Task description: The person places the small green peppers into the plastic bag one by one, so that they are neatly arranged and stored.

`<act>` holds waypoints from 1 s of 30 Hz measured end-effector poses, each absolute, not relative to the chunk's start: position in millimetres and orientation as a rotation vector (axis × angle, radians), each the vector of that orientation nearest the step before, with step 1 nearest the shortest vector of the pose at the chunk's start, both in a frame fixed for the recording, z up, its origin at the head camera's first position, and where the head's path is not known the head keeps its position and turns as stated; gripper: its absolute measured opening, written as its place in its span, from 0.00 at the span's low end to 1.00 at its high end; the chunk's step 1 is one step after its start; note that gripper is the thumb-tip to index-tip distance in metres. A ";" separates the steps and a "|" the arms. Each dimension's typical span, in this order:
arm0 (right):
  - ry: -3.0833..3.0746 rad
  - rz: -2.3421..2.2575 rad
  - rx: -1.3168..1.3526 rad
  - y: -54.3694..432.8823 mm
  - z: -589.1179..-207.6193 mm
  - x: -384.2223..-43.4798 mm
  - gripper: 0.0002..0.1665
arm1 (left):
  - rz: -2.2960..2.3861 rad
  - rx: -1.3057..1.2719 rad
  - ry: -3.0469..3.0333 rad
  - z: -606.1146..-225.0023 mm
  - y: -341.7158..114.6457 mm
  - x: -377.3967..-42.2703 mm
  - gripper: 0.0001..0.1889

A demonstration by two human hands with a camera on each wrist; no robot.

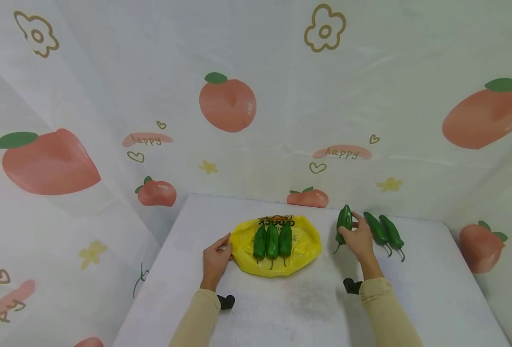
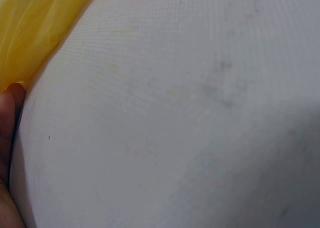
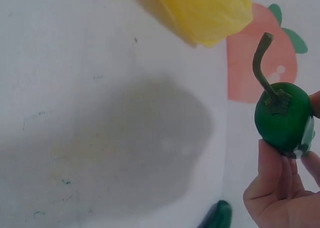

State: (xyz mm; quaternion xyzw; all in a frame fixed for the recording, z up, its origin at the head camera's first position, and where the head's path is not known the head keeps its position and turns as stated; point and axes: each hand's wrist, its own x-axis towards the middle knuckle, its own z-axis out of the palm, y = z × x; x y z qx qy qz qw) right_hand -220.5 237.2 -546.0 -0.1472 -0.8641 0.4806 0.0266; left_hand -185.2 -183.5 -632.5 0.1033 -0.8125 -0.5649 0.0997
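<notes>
in the middle of the head view, just below centre, a yellow plastic bag [image 1: 247,258] is spread on a white table [image 1: 290,308], with three green peppers [image 1: 272,242] lying side by side on it, their stems towards the bottom of the frame. at the bag's left edge, the left hand [image 1: 215,260] pinches the yellow plastic; at the far left of the left wrist view, its fingers touch the bag's edge. right of the bag, the right hand [image 1: 360,239] grips one green pepper [image 1: 344,222] between thumb and fingers, its stem pointing down in the head view. further right, two more peppers [image 1: 384,230] lie next to each other on the table. behind, a pale cloth [image 1: 273,159] with printed fruit fills the upper part of the frame. both arms have beige sleeves [image 1: 388,313]
</notes>
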 end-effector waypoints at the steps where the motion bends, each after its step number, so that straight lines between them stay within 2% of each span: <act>1: -2.663 1.487 -0.443 236.1 -545.2 -219.8 0.45 | -1.669 0.307 -2.405 -633.2 -183.3 -185.1 0.18; 30: -2.668 1.549 -0.277 205.6 -503.1 -205.2 0.44 | -1.668 0.254 -2.387 -638.5 -186.0 -189.6 0.17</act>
